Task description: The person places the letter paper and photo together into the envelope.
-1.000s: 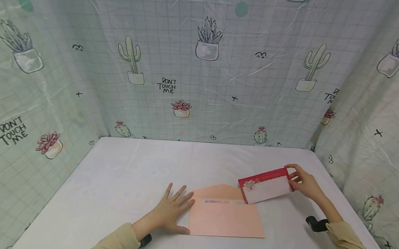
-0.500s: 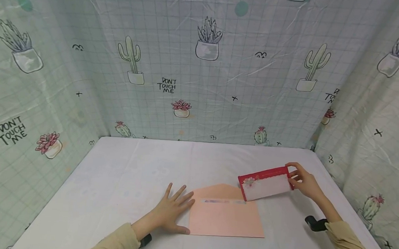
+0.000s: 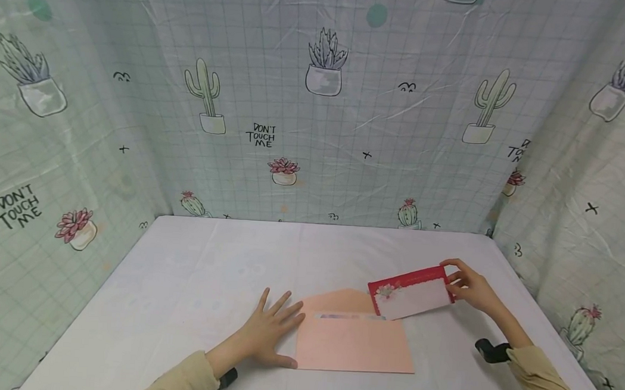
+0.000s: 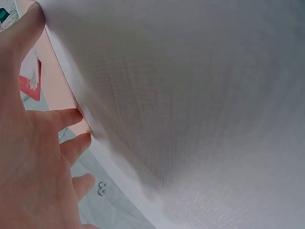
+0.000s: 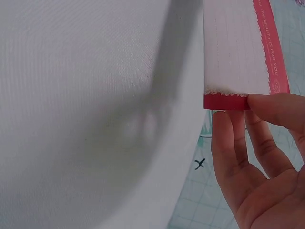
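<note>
A peach envelope (image 3: 356,347) lies on the white table with its flap spread toward the back. A strip of another paper shows along its mouth. My left hand (image 3: 269,329) rests at the envelope's left edge, fingers spread and straight; the left wrist view shows the thumb and fingertips touching that edge. My right hand (image 3: 473,287) pinches the right end of a red-bordered white card (image 3: 414,293) with a flower print. The card is tilted above the table, and its lower left corner overlaps the envelope's flap. In the right wrist view the thumb lies on the card's (image 5: 233,47) face.
The white table (image 3: 223,255) is bounded by hanging cloth (image 3: 349,120) printed with cacti at the back and both sides. A black wrist strap (image 3: 493,351) sits on the right forearm, and part of another shows under the left.
The card rose slightly, then my right hand brought it a little left and down, nearer the envelope's mouth. My left hand and the envelope have stayed in place.
</note>
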A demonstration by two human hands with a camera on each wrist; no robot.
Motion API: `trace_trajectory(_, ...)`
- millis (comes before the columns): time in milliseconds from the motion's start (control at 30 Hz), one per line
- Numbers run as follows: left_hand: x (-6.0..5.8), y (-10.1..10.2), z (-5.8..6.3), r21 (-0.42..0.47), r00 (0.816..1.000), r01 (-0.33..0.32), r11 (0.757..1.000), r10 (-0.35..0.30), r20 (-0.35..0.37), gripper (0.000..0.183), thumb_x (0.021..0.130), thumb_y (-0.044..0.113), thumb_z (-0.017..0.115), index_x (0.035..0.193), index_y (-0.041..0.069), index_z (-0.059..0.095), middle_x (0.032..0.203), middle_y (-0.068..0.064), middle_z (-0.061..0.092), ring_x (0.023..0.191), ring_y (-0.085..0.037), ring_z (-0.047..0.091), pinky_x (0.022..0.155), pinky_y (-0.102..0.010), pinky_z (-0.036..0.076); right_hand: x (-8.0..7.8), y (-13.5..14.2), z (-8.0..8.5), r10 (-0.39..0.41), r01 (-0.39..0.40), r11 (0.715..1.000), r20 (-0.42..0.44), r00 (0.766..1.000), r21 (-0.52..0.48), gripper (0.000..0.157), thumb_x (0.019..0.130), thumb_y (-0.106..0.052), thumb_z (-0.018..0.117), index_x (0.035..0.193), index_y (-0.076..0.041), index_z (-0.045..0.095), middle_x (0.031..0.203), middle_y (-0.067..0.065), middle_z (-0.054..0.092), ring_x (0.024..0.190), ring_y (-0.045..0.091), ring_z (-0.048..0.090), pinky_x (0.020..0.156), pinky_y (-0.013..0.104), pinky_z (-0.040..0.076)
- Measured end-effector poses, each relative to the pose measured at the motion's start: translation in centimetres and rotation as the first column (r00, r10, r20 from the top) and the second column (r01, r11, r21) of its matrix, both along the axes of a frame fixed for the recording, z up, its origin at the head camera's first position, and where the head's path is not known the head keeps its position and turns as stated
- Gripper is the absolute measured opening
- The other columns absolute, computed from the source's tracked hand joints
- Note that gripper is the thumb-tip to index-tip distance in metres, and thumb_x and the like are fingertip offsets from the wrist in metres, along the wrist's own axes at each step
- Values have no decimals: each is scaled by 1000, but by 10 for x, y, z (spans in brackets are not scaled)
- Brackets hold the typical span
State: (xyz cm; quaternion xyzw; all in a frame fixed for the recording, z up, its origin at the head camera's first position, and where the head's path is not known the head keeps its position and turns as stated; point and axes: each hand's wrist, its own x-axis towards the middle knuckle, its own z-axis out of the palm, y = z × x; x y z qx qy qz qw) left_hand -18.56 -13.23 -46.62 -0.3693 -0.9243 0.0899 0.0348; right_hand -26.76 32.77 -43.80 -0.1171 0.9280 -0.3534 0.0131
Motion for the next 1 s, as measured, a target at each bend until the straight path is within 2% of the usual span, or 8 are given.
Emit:
trace_trajectory(300, 0, -1, -1, -1, 1000, -5, 1000, 5, 6, 88, 69, 78, 41, 136, 21, 37, 145, -2, 32, 135, -33, 24, 100, -65, 17, -2, -6, -3, -18, 16, 997, -27, 999, -70, 27, 88, -16, 54, 110, -1, 51, 97, 22, 60, 77, 20, 62, 58, 28, 55)
trace_trajectory(467, 1, -1, -1, 1, 1000, -8, 1000, 8, 18, 88, 69, 78, 41, 137, 21, 36, 145, -1, 31, 135, -33, 23, 101, -66, 15, -3, -8, -3, -40, 38, 994, -16, 999, -107, 27, 89, -19, 54, 106, 2, 55, 96, 22, 61, 73, 14, 62, 60, 26, 55)
trace_trajectory(633, 1, -1, 0, 11, 1000, 3, 1000, -3, 14, 88, 69, 77, 41, 136, 20, 37, 145, -2, 32, 135, -33, 24, 100, -66, 16, -4, -12, -4, -43, 45, 991, 16, 999, -128, 32, 88, -20, 55, 110, 3, 55, 99, 24, 61, 73, 15, 63, 60, 27, 55)
trace_trajectory(1000, 0, -1, 2, -3, 1000, 3, 1000, -3, 8, 88, 69, 77, 42, 136, 20, 37, 145, -3, 32, 134, -33, 24, 100, -66, 18, -10, -21, -4, -24, 22, 998, -28, 999, -65, 26, 88, -17, 54, 107, 1, 58, 98, 22, 62, 70, 16, 62, 56, 25, 54)
